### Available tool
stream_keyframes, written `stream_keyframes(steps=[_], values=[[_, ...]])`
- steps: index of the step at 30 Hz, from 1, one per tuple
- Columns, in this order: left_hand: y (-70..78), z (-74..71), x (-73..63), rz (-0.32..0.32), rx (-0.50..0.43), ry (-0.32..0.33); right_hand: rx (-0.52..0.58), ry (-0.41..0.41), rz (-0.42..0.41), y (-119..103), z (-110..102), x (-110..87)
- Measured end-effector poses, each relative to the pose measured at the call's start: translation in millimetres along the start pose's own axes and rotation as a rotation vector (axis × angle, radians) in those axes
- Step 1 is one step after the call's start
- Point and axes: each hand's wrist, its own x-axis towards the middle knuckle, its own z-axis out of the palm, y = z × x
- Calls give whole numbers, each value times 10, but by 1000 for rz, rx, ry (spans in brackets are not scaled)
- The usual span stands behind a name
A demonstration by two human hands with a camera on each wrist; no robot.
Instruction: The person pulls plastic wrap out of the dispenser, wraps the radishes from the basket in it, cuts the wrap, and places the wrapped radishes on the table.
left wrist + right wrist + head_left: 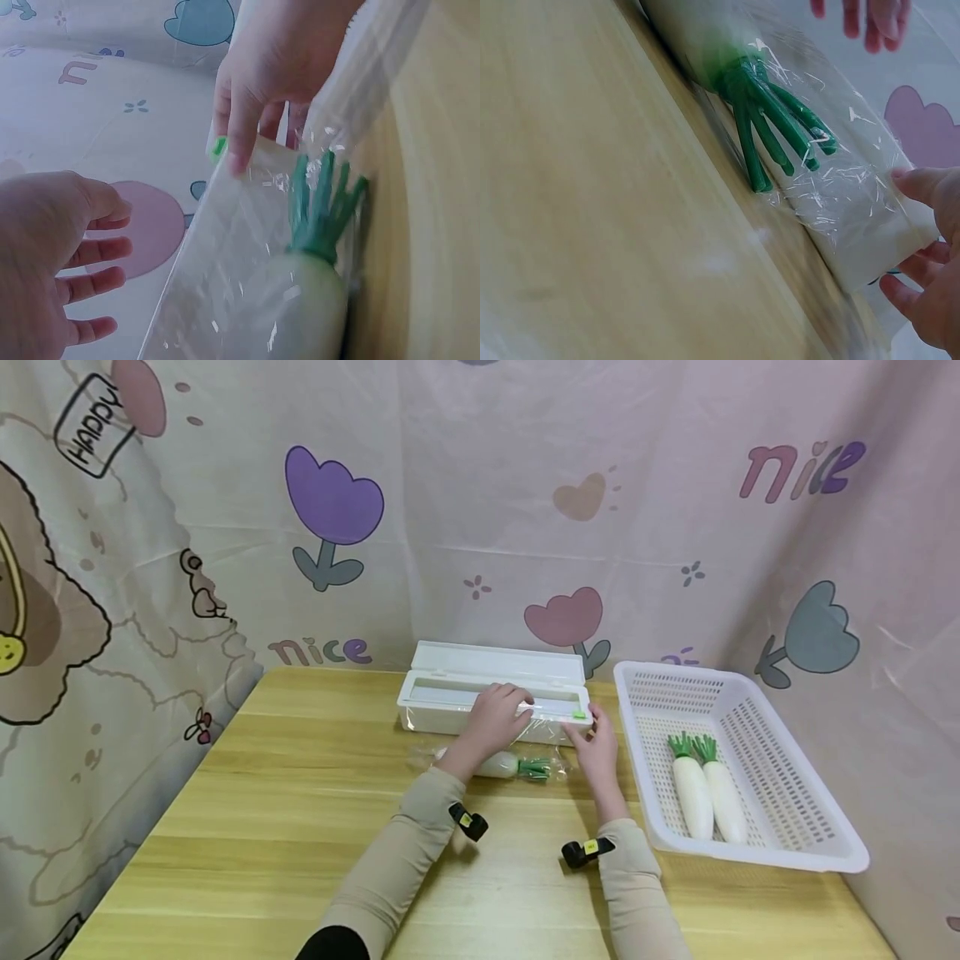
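Note:
A white cling film dispenser stands at the back of the table with its lid raised. Clear film comes down its front and covers a white radish with green stalks, lying just before it. My left hand hovers over the dispenser's middle, fingers loosely bent with nothing between them in the left wrist view. At the dispenser's right end, my right hand grips the corner, thumb on the front and fingers around the end. A small green slider sits by that corner.
To the right, a white perforated basket holds two more white radishes with green tops. The wooden table reaches back to a printed curtain close behind the dispenser.

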Motion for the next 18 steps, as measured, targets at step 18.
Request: stream_keyframes(steps=[18], values=[[466, 420, 511, 30, 137, -211, -337, -22, -97, -55, -71, -36]])
